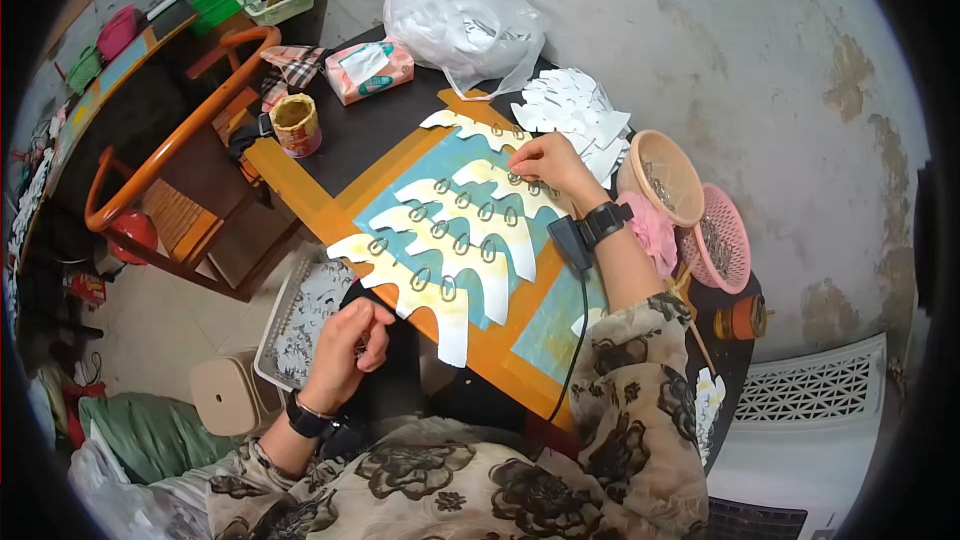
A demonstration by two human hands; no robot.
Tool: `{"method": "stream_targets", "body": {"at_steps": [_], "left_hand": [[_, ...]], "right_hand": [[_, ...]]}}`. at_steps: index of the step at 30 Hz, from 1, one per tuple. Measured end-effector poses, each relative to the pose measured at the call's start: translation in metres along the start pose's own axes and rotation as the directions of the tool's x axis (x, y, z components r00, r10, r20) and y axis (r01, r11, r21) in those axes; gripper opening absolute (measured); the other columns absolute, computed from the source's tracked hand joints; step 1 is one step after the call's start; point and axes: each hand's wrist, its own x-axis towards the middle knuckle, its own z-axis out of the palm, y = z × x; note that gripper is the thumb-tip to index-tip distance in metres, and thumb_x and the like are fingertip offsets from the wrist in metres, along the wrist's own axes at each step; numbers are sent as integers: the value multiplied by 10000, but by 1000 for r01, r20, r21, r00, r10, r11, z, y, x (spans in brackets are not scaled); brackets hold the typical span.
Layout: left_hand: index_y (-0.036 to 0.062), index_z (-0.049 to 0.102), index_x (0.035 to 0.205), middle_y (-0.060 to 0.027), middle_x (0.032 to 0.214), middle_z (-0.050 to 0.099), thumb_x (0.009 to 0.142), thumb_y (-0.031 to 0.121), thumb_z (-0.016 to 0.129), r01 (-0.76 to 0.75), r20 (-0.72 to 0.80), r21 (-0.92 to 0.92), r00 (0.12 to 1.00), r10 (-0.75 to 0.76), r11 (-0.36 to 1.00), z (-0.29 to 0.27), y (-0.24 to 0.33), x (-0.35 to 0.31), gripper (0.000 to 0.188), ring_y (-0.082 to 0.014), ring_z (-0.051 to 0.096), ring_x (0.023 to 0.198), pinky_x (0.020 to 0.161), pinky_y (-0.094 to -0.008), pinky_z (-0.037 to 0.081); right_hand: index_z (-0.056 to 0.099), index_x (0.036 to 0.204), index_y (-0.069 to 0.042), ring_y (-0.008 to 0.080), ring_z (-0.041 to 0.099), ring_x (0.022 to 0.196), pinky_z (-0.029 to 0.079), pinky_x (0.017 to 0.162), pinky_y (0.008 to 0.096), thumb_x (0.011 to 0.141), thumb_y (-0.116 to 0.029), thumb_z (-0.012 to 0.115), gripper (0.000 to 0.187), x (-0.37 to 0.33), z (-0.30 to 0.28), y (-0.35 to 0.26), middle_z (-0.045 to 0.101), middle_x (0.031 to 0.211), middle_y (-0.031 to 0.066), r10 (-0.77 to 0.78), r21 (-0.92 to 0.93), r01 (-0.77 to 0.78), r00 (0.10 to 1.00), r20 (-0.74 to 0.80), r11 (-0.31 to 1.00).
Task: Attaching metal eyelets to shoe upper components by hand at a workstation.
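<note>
My right hand (556, 166) reaches over the board, fingertips pinched on a small oval metal ring (515, 178) at a white paper strip. Several wavy-edged paper strips (412, 283), smeared with yellow, lie in rows across a blue sheet (415, 180) edged with orange-brown bands. Grey oval rings (448, 288) sit on the strips at intervals. Near the board's front left corner, my left hand (352, 342) is held curled and closed. Small dark metal bits, seemingly more rings, show between its fingers; the rest is hidden. A black device with a cable hangs at my right wrist.
Behind the board stand an open tin (297, 126), a tissue pack (369, 71), a clear plastic bag (465, 30) and a stack of white cut paper (573, 115). Two baskets (722, 240) with metal pieces are on the right. A white tray (275, 325) of scraps sits lower left.
</note>
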Motion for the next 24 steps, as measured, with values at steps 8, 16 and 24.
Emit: {"method": "stream_targets", "body": {"at_steps": [8, 16, 24], "left_hand": [[36, 676, 1049, 18, 678, 545, 1163, 334, 475, -133, -216, 452, 943, 253, 882, -34, -45, -2, 377, -48, 428, 525, 494, -213, 317], [41, 676, 1053, 23, 690, 559, 1164, 337, 477, -92, -184, 459, 963, 196, 883, -32, -40, 1, 373, -40, 436, 537, 499, -202, 318], [42, 675, 1069, 20, 691, 567, 1166, 341, 474, -112, -182, 432, 961, 209, 895, -36, -39, 3, 373, -38, 432, 528, 491, -201, 319]], "right_hand": [[797, 891, 35, 152, 685, 721, 539, 697, 306, 820, 2, 811, 79, 0, 1, -1, 763, 792, 94, -82, -203, 75, 996, -24, 976], [788, 874, 32, 165, 695, 730, 548, 704, 318, 789, 28, 817, 90, 3, 6, 3, 756, 784, 94, -91, -219, 86, 996, -14, 972], [790, 878, 47, 217, 721, 738, 562, 720, 341, 791, -7, 826, 109, -2, 9, 4, 771, 808, 153, -127, -312, 87, 986, -110, 946]]}}
